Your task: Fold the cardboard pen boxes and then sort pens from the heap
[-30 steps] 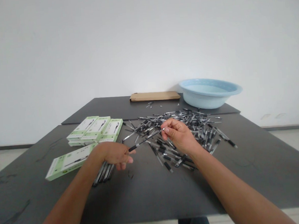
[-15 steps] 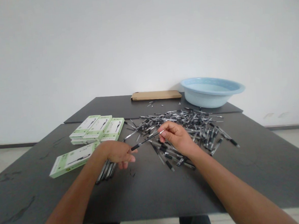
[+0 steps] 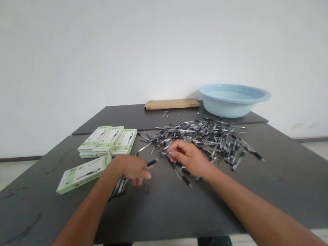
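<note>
My left hand (image 3: 130, 169) grips a bundle of pens (image 3: 118, 186) that sticks out below the palm toward me. My right hand (image 3: 189, 158) pinches one end of a single black-grip pen (image 3: 158, 159); its other end meets the fingertips of my left hand. Both hands hover just above the dark table (image 3: 170, 208), at the near left edge of a big loose heap of pens (image 3: 207, 137).
Three green-and-white pen boxes (image 3: 109, 139) lie side by side at the left, with one more box (image 3: 83, 174) nearer me. A light blue basin (image 3: 234, 99) and a flat brown cardboard piece (image 3: 172, 104) sit at the back.
My right hand has drawn the single pen leftward and toward me, closer to my left hand, which still holds the bundle.
</note>
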Demonstrator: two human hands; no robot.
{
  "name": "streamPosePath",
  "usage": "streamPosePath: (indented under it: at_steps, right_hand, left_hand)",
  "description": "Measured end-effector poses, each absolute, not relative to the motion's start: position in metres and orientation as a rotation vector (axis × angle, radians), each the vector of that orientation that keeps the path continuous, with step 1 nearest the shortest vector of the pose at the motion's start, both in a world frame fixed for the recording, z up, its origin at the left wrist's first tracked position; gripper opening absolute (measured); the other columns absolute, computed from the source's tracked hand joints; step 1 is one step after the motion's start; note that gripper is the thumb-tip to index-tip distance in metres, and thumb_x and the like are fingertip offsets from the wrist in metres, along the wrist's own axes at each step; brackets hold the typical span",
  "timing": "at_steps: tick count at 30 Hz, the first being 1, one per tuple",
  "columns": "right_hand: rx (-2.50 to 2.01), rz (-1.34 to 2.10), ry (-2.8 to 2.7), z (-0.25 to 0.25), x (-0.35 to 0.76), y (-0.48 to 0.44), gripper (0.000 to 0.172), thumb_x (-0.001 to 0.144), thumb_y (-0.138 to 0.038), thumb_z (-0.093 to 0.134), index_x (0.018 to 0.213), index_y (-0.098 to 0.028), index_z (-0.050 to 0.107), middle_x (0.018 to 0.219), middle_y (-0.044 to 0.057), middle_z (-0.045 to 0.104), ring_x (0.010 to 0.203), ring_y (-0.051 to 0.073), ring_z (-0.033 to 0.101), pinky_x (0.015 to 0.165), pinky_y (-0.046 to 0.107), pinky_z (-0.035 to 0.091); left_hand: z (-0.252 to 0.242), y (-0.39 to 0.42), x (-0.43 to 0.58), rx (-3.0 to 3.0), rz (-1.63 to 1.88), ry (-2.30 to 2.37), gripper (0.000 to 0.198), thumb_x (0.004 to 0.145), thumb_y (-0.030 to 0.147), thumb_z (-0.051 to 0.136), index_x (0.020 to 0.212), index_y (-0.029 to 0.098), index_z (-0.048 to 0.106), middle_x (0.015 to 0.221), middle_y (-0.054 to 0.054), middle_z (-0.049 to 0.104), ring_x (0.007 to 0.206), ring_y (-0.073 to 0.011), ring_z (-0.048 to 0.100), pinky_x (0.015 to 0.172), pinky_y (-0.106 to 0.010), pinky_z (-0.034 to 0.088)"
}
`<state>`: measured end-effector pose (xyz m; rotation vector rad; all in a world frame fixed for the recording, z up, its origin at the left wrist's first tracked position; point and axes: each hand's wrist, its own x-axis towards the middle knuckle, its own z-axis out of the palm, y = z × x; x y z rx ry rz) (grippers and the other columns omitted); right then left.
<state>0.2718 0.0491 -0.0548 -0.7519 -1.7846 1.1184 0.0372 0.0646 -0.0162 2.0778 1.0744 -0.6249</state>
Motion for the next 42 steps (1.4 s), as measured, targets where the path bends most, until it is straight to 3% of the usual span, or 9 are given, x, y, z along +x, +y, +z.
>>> streamPosePath:
  at_steps: [8, 13, 17, 22, 34, 42]
  right_hand:
    - [-0.798, 0.971, -1.907, -0.058, 0.264, 0.040, 0.008, 0.090, -0.017, 0.048, 0.094, -0.021, 0.053, 0.075, -0.001, 0.062, 0.070, 0.013, 0.058, 0.066, 0.024, 0.043]
    - [-0.793, 0.967, -1.928, -0.057, 0.260, 0.036, 0.010, 0.088, -0.015, 0.049, 0.096, -0.020, 0.052, 0.075, -0.001, 0.064, 0.071, 0.012, 0.061, 0.068, 0.024, 0.045]
    - [-0.779, 1.006, -1.932, -0.056, 0.260, 0.034, 0.010, 0.089, -0.013, 0.048, 0.095, -0.020, 0.051, 0.078, 0.000, 0.068, 0.074, 0.012, 0.065, 0.070, 0.024, 0.047]
    - [-0.787, 0.994, -1.950, -0.055, 0.259, 0.033, 0.011, 0.089, -0.013, 0.048, 0.098, -0.020, 0.051, 0.080, 0.001, 0.070, 0.075, 0.013, 0.067, 0.070, 0.024, 0.048]
    - [-0.856, 0.876, -2.060, -0.053, 0.260, 0.032, 0.008, 0.089, -0.015, 0.050, 0.094, -0.020, 0.055, 0.079, 0.000, 0.069, 0.073, 0.013, 0.065, 0.067, 0.023, 0.046]
    - [-0.856, 0.845, -2.093, -0.051, 0.264, 0.034, 0.008, 0.089, -0.017, 0.050, 0.095, -0.020, 0.054, 0.077, -0.001, 0.068, 0.069, 0.012, 0.063, 0.065, 0.022, 0.043]
  left_hand:
    - [-0.013, 0.063, 0.045, 1.997, -0.695, 1.126, 0.038, 0.094, 0.032, 0.039, 0.116, 0.007, 0.058, 0.096, -0.018, 0.073, 0.082, -0.0228, 0.071, 0.067, -0.027, 0.053]
    - [-0.012, 0.061, 0.048, 1.990, -0.727, 1.156, 0.038, 0.095, 0.031, 0.037, 0.096, 0.008, 0.067, 0.096, -0.018, 0.073, 0.084, -0.0223, 0.071, 0.070, -0.026, 0.052]
    - [-0.010, 0.060, 0.050, 1.998, -0.735, 1.166, 0.036, 0.095, 0.032, 0.039, 0.102, 0.011, 0.067, 0.096, -0.015, 0.074, 0.085, -0.0209, 0.071, 0.071, -0.025, 0.051]
    - [-0.011, 0.059, 0.051, 1.993, -0.765, 1.176, 0.039, 0.096, 0.031, 0.039, 0.087, 0.010, 0.070, 0.095, -0.015, 0.074, 0.084, -0.0202, 0.071, 0.071, -0.023, 0.051]
    - [-0.016, 0.061, 0.051, 1.991, -0.752, 1.168, 0.040, 0.094, 0.033, 0.039, 0.079, 0.013, 0.071, 0.092, -0.014, 0.075, 0.082, -0.0213, 0.070, 0.072, -0.026, 0.051]
    - [-0.013, 0.058, 0.053, 1.981, -0.749, 1.174, 0.039, 0.094, 0.031, 0.038, 0.085, 0.010, 0.069, 0.094, -0.017, 0.074, 0.084, -0.0223, 0.070, 0.072, -0.026, 0.051]
